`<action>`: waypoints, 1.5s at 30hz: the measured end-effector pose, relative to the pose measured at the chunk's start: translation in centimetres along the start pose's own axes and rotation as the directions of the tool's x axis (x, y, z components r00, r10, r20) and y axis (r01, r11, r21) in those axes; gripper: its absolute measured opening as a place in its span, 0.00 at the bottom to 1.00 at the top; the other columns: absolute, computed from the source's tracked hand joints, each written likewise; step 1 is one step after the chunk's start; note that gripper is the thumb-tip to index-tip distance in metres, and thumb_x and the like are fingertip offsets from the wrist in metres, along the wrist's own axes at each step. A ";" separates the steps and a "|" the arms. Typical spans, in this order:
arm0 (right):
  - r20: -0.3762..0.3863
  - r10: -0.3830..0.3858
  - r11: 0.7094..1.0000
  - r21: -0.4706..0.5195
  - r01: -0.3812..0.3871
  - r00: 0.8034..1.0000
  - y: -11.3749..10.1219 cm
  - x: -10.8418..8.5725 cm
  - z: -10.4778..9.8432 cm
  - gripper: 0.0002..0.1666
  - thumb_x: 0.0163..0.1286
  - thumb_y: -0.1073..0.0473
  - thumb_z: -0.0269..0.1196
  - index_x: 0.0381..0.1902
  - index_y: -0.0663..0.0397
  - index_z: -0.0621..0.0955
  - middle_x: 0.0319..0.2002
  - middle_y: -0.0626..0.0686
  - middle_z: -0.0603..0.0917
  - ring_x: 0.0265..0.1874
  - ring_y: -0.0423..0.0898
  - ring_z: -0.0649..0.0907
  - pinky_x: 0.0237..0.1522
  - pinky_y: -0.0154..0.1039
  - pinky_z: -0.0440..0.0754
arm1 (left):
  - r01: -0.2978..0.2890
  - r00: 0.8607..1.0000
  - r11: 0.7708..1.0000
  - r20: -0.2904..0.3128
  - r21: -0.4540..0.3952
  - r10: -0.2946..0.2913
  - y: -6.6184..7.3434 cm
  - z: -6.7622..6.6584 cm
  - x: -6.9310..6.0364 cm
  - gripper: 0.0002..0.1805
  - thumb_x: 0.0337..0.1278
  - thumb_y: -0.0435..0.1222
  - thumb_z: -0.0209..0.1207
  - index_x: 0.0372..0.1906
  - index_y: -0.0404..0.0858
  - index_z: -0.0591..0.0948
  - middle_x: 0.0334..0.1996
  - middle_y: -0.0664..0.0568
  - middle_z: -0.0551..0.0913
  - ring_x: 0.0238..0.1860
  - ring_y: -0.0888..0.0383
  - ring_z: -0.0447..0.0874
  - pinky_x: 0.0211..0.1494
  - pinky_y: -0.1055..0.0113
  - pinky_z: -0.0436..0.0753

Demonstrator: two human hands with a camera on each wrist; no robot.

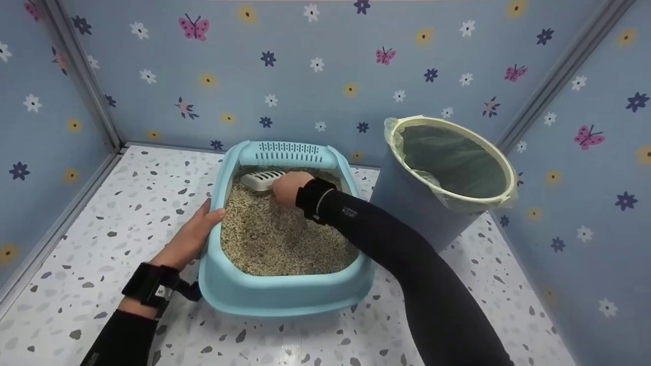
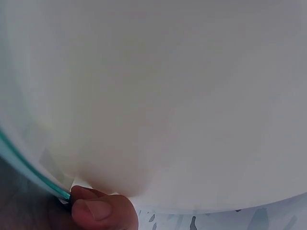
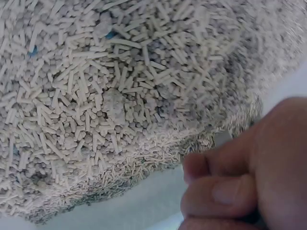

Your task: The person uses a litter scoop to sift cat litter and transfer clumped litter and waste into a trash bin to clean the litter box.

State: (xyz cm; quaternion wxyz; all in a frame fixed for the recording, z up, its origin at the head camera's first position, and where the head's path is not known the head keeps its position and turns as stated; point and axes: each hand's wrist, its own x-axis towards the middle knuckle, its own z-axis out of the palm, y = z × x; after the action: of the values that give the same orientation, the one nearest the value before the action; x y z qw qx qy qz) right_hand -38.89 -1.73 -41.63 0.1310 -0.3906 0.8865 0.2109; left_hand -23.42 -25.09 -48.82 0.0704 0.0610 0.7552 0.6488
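L hand [image 1: 192, 235] grips litter tray [image 1: 285, 295], R hand [image 1: 291, 188] w/ scoop [image 1: 258, 181] nr far end.

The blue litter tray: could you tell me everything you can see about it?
The blue litter tray looks like smooth plastic, with rounded corners and a back edge bearing rows of small slots. It sits on the speckled floor, left of the bin in the head view. Tan, pellet-like litter lies spread inside. The left hand grips its left rim; the right hand holds a slotted scoop within it, the forearm crossing over its right rim.
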 end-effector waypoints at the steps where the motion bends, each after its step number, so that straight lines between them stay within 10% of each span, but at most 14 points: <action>1: 0.021 -0.021 1.000 0.008 0.021 1.000 0.0 -0.2 -0.2 0.18 0.94 0.55 0.51 0.38 0.51 0.79 0.27 0.50 0.74 0.27 0.46 0.71 0.36 0.42 0.73 | 0.005 1.000 1.000 -0.006 0.008 -0.005 -0.1 -0.2 -0.1 0.50 0.85 0.60 0.46 0.93 0.48 0.34 0.88 0.25 0.45 0.80 0.24 0.62 0.74 0.30 0.72; 9: 0.135 -0.163 0.980 -0.092 0.176 0.977 0.3 -3.8 -1.5 0.09 0.91 0.60 0.52 0.45 0.54 0.75 0.29 0.49 0.65 0.26 0.44 0.62 0.35 0.42 0.62 | 0.004 0.999 0.999 -0.038 0.037 -0.003 -0.2 -1.3 -0.5 0.49 0.85 0.60 0.47 0.93 0.50 0.37 0.84 0.21 0.52 0.72 0.22 0.72 0.63 0.35 0.83; 14: 0.066 -0.094 0.995 -0.031 0.096 0.993 0.9 -6.0 -2.5 0.07 0.89 0.63 0.52 0.49 0.57 0.78 0.29 0.49 0.67 0.26 0.45 0.66 0.33 0.43 0.67 | -0.014 0.999 0.999 -0.033 0.042 0.015 0.1 -1.5 -0.2 0.48 0.85 0.59 0.47 0.93 0.50 0.38 0.82 0.20 0.55 0.70 0.21 0.74 0.62 0.33 0.84; 20: -0.157 -0.015 0.982 -0.190 -0.015 0.987 0.7 -3.7 -1.1 0.13 0.92 0.60 0.51 0.50 0.57 0.82 0.26 0.49 0.69 0.21 0.43 0.68 0.23 0.40 0.68 | -0.001 0.999 0.999 -0.036 0.042 0.002 0.2 -1.2 -0.2 0.49 0.85 0.60 0.47 0.93 0.50 0.37 0.81 0.19 0.57 0.68 0.21 0.76 0.58 0.32 0.87; 25: -0.180 0.025 0.939 -0.334 -0.085 0.983 0.5 -0.7 1.3 0.20 0.95 0.56 0.45 0.53 0.56 0.83 0.28 0.50 0.70 0.17 0.41 0.64 0.18 0.37 0.63 | 0.014 1.000 0.999 -0.020 0.029 -0.013 0.0 -0.4 0.0 0.50 0.85 0.60 0.46 0.93 0.48 0.35 0.85 0.22 0.48 0.74 0.21 0.69 0.65 0.30 0.82; 30: -0.089 0.123 0.945 -0.294 -0.144 0.988 1.2 0.4 1.8 0.18 0.94 0.53 0.49 0.41 0.52 0.79 0.25 0.49 0.67 0.17 0.42 0.63 0.18 0.37 0.61 | 0.014 1.000 1.000 0.000 0.003 -0.014 0.0 -0.1 0.1 0.51 0.84 0.59 0.45 0.92 0.45 0.32 0.89 0.27 0.38 0.83 0.26 0.55 0.76 0.30 0.68; 33: -0.026 0.141 0.955 -0.260 -0.142 0.990 1.7 -0.6 1.4 0.24 0.93 0.55 0.52 0.29 0.49 0.72 0.21 0.47 0.64 0.18 0.41 0.61 0.20 0.38 0.59 | 0.014 1.000 1.000 -0.014 0.025 -0.013 0.1 0.0 0.0 0.51 0.84 0.59 0.46 0.93 0.46 0.34 0.86 0.23 0.46 0.78 0.24 0.65 0.70 0.32 0.77; 38: 0.128 0.063 0.983 -0.178 -0.040 0.990 2.5 -3.4 0.3 0.25 0.92 0.58 0.54 0.26 0.48 0.70 0.21 0.47 0.63 0.22 0.44 0.61 0.28 0.40 0.62 | 0.024 0.999 0.998 -0.028 0.052 -0.022 -0.1 -0.1 -0.1 0.50 0.84 0.61 0.47 0.93 0.50 0.36 0.80 0.18 0.58 0.67 0.24 0.77 0.54 0.43 0.87; 45: 0.324 -0.093 0.982 -0.127 0.140 0.942 3.0 -8.2 -2.1 0.21 0.86 0.67 0.52 0.28 0.49 0.65 0.26 0.47 0.56 0.26 0.43 0.55 0.37 0.41 0.57 | 0.018 1.000 0.999 -0.022 0.048 -0.017 -0.1 -0.2 -0.1 0.50 0.85 0.61 0.46 0.93 0.49 0.36 0.75 0.19 0.64 0.61 0.27 0.81 0.48 0.49 0.90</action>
State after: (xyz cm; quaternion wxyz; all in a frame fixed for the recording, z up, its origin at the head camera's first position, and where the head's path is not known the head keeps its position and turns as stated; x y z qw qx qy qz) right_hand -35.86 4.29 -35.69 0.2544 -0.4122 0.8112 0.3277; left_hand -23.38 -25.30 -48.93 0.0665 0.0494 0.7718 0.6304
